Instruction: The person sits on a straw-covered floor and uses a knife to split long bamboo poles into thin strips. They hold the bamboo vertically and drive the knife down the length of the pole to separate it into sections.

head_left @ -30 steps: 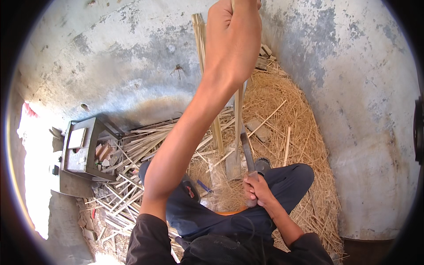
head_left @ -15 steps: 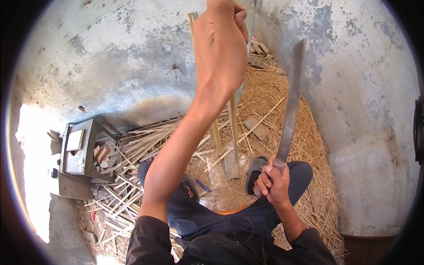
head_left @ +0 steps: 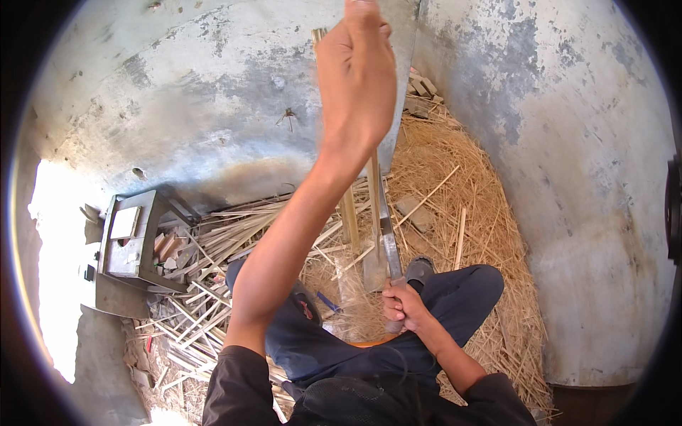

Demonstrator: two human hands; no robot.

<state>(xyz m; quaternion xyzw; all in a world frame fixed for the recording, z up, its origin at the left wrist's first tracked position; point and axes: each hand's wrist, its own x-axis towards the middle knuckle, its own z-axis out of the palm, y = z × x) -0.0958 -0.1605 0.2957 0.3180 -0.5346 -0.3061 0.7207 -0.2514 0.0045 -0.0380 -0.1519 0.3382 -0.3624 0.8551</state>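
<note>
My left hand [head_left: 357, 82] is raised high in front of me, closed around the upper part of upright, pale bamboo strips [head_left: 350, 216]. Their lower ends show below my wrist, standing near a flat block [head_left: 374, 273] on the floor between my feet. My right hand [head_left: 405, 307] is wrapped round the handle of a machete [head_left: 390, 248]. Its long dark blade points up and away, lying alongside the right-hand strip; whether the edge touches it I cannot tell. My left forearm hides part of the strips and the blade tip.
Loose split strips [head_left: 192, 323] lie heaped on the left, beside a wooden stool-like frame [head_left: 131, 241]. Fine shavings [head_left: 490, 312] cover the floor at right. Weathered walls [head_left: 234, 92] close in ahead and to the right. A blue tool-like thing [head_left: 328, 302] lies near my left shoe.
My right hand has swung the machete left, from out at the right to beside the upright strips. A loose pale strip now lies on the shavings at right. My left hand keeps its grip.
</note>
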